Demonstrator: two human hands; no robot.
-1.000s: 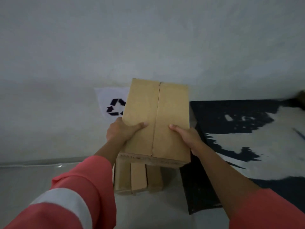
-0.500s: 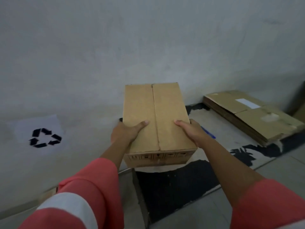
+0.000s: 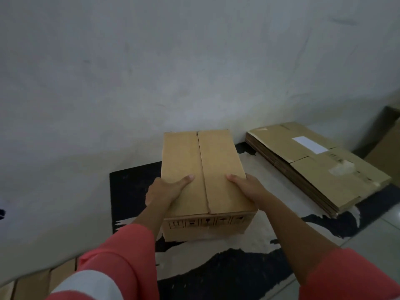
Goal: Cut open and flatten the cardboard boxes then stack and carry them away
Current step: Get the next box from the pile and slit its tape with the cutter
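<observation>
We've got the left hand (image 3: 164,191) and right hand (image 3: 249,187) gripping the box (image 3: 203,176) by its sides, thumbs on top, low over the middle of the mat (image 3: 129,187), seam up, probably to set it down for cutting.

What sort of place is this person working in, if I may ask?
Probably a storeroom or packing area: flattened cardboard stacked on a worn mat, a bare wall, and a closed box.
</observation>
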